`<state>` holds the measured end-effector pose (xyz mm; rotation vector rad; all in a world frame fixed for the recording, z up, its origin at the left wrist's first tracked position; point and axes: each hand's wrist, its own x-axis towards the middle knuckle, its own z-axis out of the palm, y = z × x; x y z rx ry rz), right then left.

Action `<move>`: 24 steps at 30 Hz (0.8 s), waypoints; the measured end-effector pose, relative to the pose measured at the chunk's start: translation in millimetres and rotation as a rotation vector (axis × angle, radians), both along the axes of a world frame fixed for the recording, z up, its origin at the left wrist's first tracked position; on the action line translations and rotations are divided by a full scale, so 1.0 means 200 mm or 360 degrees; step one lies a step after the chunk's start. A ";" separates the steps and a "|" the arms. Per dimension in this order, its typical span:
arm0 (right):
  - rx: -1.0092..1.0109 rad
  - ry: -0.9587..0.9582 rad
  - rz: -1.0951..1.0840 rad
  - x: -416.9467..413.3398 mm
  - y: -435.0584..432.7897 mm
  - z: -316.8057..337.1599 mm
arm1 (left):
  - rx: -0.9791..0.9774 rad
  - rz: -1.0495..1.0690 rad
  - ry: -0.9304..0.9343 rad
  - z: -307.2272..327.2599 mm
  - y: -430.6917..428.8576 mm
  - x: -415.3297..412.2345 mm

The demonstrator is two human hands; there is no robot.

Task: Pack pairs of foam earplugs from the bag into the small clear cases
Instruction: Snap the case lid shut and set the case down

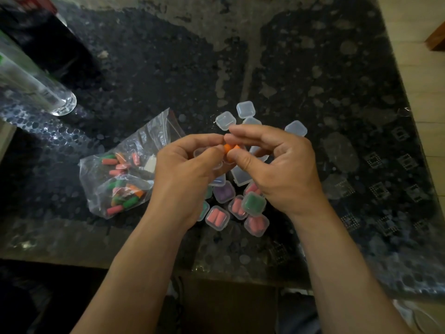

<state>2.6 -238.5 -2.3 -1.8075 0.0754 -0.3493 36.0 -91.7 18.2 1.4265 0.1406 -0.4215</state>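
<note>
Orange earplugs (230,149), pinched between left hand (185,174) and right hand (281,169), need squeezing slim, side by side, into one case (245,109).

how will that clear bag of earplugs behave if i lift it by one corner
The bag is thin, crinkled film, so it would likely sag and flop, not keep shape. The loose earplugs inside would probably slide toward the low end. Holding mostly foam, it should feel very light.
</note>
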 end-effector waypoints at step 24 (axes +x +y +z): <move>0.0577 0.0640 0.0004 0.01 -0.01 -0.01 | 0.0636 -0.0078 -0.0381 -0.01 -0.01 -0.02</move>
